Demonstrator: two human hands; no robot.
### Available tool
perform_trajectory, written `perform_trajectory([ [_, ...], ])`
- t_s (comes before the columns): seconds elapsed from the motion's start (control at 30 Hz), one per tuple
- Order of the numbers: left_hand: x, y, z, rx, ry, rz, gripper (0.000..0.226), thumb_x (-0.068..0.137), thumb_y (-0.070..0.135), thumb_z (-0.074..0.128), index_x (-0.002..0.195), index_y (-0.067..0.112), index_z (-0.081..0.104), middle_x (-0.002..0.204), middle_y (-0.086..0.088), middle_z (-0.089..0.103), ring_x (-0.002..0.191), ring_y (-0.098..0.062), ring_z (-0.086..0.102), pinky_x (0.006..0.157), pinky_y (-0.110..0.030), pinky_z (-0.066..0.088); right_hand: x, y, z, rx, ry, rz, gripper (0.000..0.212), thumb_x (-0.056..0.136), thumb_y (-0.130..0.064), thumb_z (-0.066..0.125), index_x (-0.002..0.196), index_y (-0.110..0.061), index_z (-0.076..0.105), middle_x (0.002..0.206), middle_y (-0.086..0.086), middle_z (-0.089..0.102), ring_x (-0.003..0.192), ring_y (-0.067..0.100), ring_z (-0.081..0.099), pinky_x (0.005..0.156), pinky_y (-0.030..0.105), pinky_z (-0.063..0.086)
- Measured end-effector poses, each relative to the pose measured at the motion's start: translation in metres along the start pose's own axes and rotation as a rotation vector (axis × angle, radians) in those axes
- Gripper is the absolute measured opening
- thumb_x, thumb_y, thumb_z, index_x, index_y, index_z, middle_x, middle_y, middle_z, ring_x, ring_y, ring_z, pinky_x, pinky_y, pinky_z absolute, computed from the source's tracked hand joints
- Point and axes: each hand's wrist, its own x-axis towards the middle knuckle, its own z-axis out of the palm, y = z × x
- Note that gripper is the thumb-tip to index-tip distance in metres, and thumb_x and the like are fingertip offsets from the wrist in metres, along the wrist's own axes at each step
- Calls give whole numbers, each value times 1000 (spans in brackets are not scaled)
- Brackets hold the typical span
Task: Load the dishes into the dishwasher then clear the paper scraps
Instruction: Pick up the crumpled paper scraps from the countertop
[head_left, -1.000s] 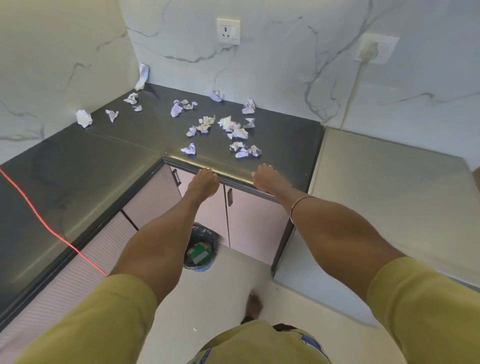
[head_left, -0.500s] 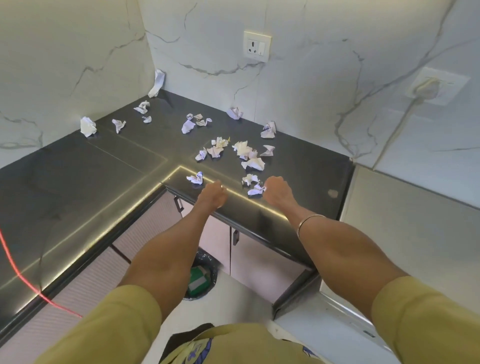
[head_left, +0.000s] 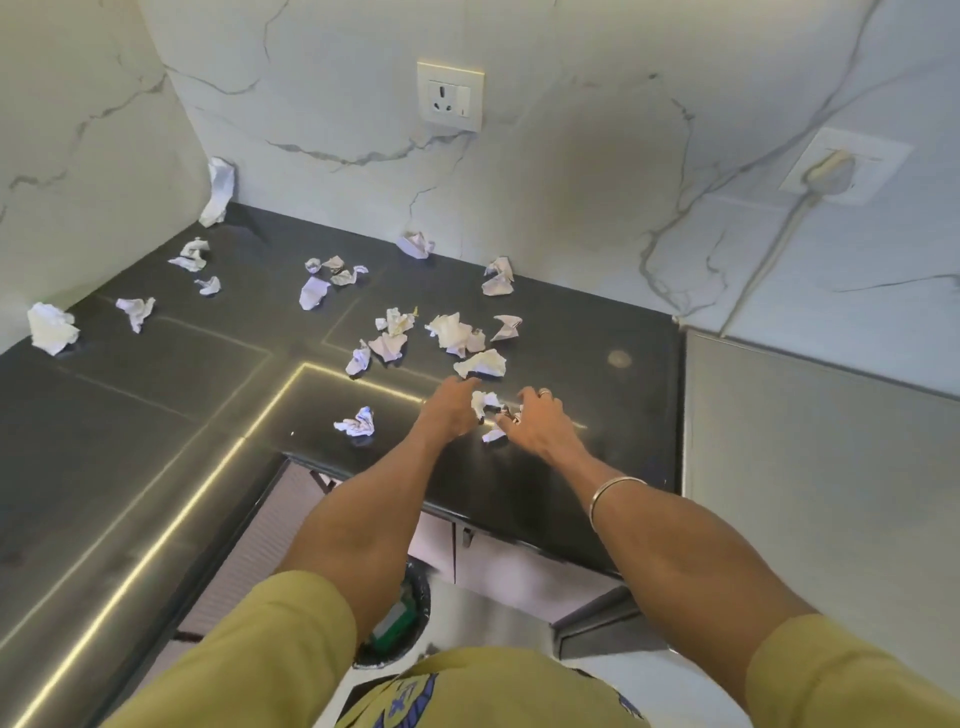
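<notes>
Head view, near to far. Step in hand: clearing paper scraps; no dishes seen. Bin (head_left: 400, 618) on floor below bench (head_left: 156, 395) edge. Left hand (head_left: 449, 413) half open, fingertips touching crumpled scrap (head_left: 485, 402); right hand (head_left: 535, 423) curled, closing on same scrap. Next: pinch, lift, drop in bin. Beyond: other scraps (head_left: 449, 332) scattered towards wall.

Both hands are now out over the black polished stone countertop (head_left: 597, 467) instead of resting at its front edge. The left hand (head_left: 451, 410) and right hand (head_left: 535, 421) close in from either side on a small crumpled white paper scrap (head_left: 484, 402), fingers touching it. The view sits nearer the counter.
</notes>
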Motion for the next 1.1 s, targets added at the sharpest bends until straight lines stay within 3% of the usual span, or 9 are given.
perform_trajectory([
  [0.13, 15, 3, 17, 203, -113, 109, 70, 86, 26, 69, 148, 35, 36, 138, -17, 40, 127, -38, 43, 105, -48, 42, 2, 0, 9, 19, -19, 16, 71, 79, -55, 68, 134, -17, 44, 132, 12, 49, 122, 32, 49, 98, 44, 47],
  [0.23, 17, -1, 22, 212, -81, 83, 54, 86, 21, 69, 137, 30, 51, 135, -12, 39, 125, -34, 41, 100, -49, 45, 6, 0, 12, 1, -23, -15, 70, 77, -54, 70, 134, -19, 47, 132, 10, 49, 123, 30, 47, 99, 43, 47],
  [0.33, 20, -9, 18, 79, 4, 60, 31, 83, 13, 69, 113, 16, 63, 123, -11, 53, 114, -30, 56, 94, -40, 49, 16, 1, 15, -15, -20, -66, 52, 79, -50, 68, 122, -25, 56, 124, 8, 54, 116, 27, 50, 94, 41, 48],
  [0.47, 15, -22, 10, -238, 103, -196, 19, 91, 12, 52, 98, 2, 66, 106, -18, 66, 100, -36, 61, 87, -37, 49, 28, 3, 18, 34, -26, -120, 21, 81, -38, 70, 99, -27, 65, 102, 1, 55, 100, 22, 57, 81, 33, 48],
  [0.6, 13, -38, 13, -674, 170, -410, 23, 94, 6, 48, 85, -2, 67, 89, -23, 69, 68, -30, 67, 76, -45, 60, 40, 3, 20, 153, -43, -123, 14, 78, -28, 74, 89, -23, 67, 94, 1, 63, 92, 20, 58, 71, 27, 37],
  [0.7, 12, -41, 16, -966, 195, -506, 16, 91, -2, 55, 95, -1, 70, 104, -22, 69, 82, -24, 66, 81, -43, 60, 49, -3, 15, 260, -43, -77, 12, 75, -23, 76, 86, -19, 73, 88, -3, 69, 86, 15, 65, 64, 21, 41],
  [0.83, 3, -32, 6, -1377, 214, -602, 39, 91, -15, 39, 108, 2, 70, 97, -15, 63, 92, -22, 60, 84, -36, 58, 55, -22, 0, 419, -7, -46, 11, 77, -25, 76, 86, -20, 76, 76, -8, 68, 76, 6, 64, 59, 6, 36],
  [1.03, -7, -18, 0, -1788, 337, -698, 27, 91, 18, 36, 90, 3, 58, 88, -15, 62, 79, -26, 61, 74, -36, 52, 48, -54, 3, 540, -23, -140, 20, 73, -33, 82, 86, -19, 75, 79, -8, 71, 75, 4, 66, 65, 13, 47],
  [1.1, -8, -15, -1, -1849, 301, -687, 41, 97, 38, 38, 86, 5, 60, 81, -13, 66, 78, -26, 62, 76, -36, 51, 44, -62, 11, 535, -58, -183, 24, 72, -36, 84, 85, -18, 73, 80, -7, 71, 75, 5, 66, 66, 16, 49],
])
